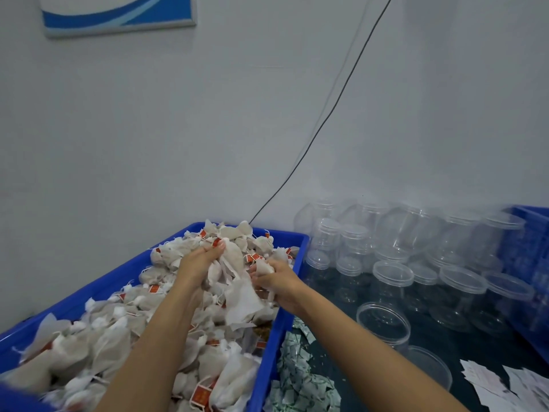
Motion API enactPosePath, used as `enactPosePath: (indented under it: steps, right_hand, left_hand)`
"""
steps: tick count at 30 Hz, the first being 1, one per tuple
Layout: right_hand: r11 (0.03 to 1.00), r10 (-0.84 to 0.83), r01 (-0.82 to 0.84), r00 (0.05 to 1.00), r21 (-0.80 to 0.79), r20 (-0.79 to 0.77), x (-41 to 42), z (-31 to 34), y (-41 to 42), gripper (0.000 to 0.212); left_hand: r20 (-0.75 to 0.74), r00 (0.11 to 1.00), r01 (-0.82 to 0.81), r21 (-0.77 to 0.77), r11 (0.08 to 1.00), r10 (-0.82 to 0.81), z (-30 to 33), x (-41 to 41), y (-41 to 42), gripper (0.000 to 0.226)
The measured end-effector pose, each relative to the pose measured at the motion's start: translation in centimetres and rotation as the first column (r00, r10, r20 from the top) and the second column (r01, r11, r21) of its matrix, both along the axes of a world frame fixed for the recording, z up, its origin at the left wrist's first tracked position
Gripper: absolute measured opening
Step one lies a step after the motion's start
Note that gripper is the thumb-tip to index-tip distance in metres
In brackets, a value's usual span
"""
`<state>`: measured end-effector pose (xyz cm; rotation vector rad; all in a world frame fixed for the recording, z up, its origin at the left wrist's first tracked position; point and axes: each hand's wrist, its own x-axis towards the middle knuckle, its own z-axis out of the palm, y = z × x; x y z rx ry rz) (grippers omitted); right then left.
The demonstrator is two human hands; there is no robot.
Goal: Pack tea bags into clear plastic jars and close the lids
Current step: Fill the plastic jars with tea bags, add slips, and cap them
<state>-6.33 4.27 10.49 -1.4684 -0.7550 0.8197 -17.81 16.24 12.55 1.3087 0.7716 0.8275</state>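
nearest the camera, two bare forearms reach forward over a blue plastic tray (297,263) heaped with tea bags (98,346): soft, pale paper pouches, crumpled and pillowy, each trailing a thin string with a small red tag. the left hand (198,261) is curled round a bunch of them at the top of the heap, fingers closed on the paper; the right hand (277,282) is clamped on another few just beside it, at the tray's right edge. both seem to be gathering a handful, likely so that a jar can be filled in one go rather than bag by bag.

right of the tray, on the dark desk (430,337), lie a drift of small pale green sachets (294,379) and some white paper slips (511,385). an open jar (383,325) stands close to the right forearm, mouth up, probably set there for easy reach; a loose lid (427,367) lies near it.

farther back, many more clear plastic jars (457,292) crowd toward the wall, smooth, round and glossy, most with lids on and none visibly holding tea. a second blue crate (528,251) sits at the far right, and a thin black cable (320,129) runs up the white wall.
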Motion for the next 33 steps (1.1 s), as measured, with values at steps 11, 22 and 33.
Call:
enactPosePath:
  steps: [11, 22, 33]
  right_hand:
    - [0.987, -0.101, 0.098, 0.995, 0.124, 0.013, -0.2, -0.6, 1.3, 0.028]
    - [0.985, 0.105, -0.141, 0.949, 0.102, 0.299, -0.2, -1.5, 2.1, 0.026]
    - [0.935, -0.343, 0.325, 0.728, 0.141, 0.594, 1.0, -3.2, 2.6, 0.022]
  left_hand:
    - [-0.175, 0.984, 0.060, 0.296, 0.953, -0.008, -0.7, -0.2, -0.2, 0.014]
    - [-0.383, 0.921, 0.229, 0.388, 0.893, -0.070, -1.3, 0.4, -0.4, 0.006]
    - [-0.604, 0.774, 0.161, 0.477, 0.864, 0.190, -2.8, -0.2, 4.9, 0.012]
